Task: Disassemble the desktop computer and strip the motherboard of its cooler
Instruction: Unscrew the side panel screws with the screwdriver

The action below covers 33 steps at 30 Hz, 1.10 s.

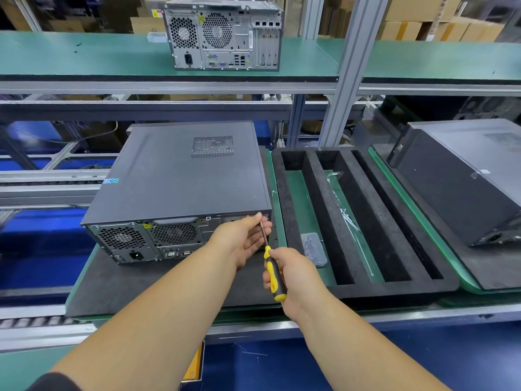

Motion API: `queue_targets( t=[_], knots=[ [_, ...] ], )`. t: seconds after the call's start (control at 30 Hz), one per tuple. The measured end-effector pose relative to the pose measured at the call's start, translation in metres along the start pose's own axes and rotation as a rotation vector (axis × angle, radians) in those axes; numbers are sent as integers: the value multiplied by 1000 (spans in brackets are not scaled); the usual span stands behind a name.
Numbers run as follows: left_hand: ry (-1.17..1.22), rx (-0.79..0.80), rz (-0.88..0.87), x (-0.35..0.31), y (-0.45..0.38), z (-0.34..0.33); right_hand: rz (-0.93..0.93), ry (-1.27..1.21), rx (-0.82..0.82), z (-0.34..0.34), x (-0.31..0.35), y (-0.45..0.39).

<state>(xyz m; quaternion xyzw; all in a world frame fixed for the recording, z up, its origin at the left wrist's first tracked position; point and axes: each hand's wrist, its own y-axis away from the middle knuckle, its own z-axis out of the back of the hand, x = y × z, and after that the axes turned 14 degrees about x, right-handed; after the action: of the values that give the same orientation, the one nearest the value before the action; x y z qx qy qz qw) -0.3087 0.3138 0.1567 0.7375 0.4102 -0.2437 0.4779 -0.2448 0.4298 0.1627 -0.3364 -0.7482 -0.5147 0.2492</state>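
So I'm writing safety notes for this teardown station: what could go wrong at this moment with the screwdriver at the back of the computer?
The left hand steadies the thin shaft right by the tip, so a slip of the screwdriver, gripped by the right hand, could jab its fingers. A freed screw might also drop off the rear edge of the computer and roll under it, rather than reach the small clear box in the foam tray.
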Motion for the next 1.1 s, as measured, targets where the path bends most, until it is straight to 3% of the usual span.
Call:
queue_targets(
  t=[0.17,0.3,0.47,0.7,0.87,1.1],
  knots=[
    [-30,18,-41,7,-4,-14,12,79,-97,22,3,0],
    [-247,38,-8,29,-16,-40,-2,137,-215,55,10,2],
    [-471,59,82,74,-38,-71,138,133,-269,101,12,9],
    [-623,-61,184,107,-70,-91,171,83,-250,150,17,7],
    [-590,-58,185,109,-68,-100,137,33,-206,159,17,0],
    [-521,-61,-84,70,-20,-75,113,-39,-41,110,15,4]
  ],
)
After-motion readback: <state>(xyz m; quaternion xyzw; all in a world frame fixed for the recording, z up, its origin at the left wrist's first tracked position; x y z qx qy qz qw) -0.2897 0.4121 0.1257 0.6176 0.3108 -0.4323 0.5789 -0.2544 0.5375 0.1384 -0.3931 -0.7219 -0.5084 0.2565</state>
